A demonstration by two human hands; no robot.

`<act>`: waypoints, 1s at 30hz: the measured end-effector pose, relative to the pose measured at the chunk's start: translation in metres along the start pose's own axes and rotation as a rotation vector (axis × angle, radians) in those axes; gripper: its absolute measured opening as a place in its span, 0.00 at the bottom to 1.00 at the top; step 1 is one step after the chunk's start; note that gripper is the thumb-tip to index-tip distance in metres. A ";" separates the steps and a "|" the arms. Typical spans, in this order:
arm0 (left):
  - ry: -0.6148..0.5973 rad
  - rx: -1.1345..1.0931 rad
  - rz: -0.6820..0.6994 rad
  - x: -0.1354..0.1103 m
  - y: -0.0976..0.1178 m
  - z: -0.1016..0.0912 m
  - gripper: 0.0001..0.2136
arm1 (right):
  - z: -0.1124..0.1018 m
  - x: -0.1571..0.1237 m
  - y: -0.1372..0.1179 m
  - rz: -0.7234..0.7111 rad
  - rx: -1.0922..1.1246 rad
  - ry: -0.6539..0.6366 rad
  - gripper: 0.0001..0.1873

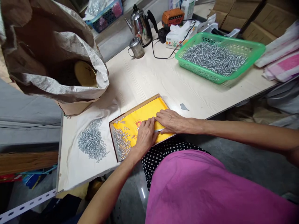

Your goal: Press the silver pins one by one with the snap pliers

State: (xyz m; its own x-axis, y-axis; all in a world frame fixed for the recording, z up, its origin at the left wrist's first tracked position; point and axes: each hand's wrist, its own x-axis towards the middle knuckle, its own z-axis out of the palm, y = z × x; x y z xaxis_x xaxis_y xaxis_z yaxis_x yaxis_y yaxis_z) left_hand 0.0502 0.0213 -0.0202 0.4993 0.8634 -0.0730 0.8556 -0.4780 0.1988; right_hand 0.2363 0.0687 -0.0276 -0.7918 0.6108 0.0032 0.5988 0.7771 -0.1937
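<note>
A shallow yellow-lined tray [144,109] lies at the near edge of the table, with several small metal pins [121,141] gathered in its left end. My left hand [145,134] rests palm down on the tray's yellow floor, fingers together. My right hand [171,121] lies flat beside it, fingertips touching the left hand's fingers. A thin pale strip [159,130] shows between the two hands; what it is cannot be made out. A loose heap of the same metal pins [92,141] lies on a white cloth [77,168] left of the tray.
A green plastic basket [254,49] full of metal pins stands at the far right. A big crumpled paper sack [56,53] sits at the left. A steel kettle [141,25], small steel cup [136,47], tissue box [177,34] and black cable lie at the back.
</note>
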 end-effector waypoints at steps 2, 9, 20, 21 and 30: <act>-0.057 -0.009 0.009 0.006 -0.002 -0.001 0.23 | -0.002 -0.001 -0.003 0.012 0.022 -0.014 0.20; -0.009 -0.080 -0.060 0.002 -0.005 -0.002 0.18 | 0.008 -0.002 -0.006 0.139 -0.003 0.032 0.19; -0.083 -0.044 -0.098 0.001 -0.003 -0.003 0.07 | 0.019 -0.004 -0.008 0.001 0.045 0.015 0.10; -0.087 -0.041 -0.096 0.001 -0.003 -0.003 0.07 | 0.020 -0.003 -0.008 -0.006 0.043 0.011 0.10; 0.221 -0.134 -0.093 -0.014 -0.026 -0.002 0.26 | 0.022 -0.013 -0.009 0.048 -0.008 0.273 0.21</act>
State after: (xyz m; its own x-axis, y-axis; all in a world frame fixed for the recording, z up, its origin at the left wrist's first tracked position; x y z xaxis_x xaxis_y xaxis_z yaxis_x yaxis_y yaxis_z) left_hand 0.0209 0.0222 -0.0220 0.3650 0.9238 0.1153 0.8631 -0.3822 0.3301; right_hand 0.2384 0.0508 -0.0473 -0.7015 0.6642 0.2584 0.6365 0.7470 -0.1921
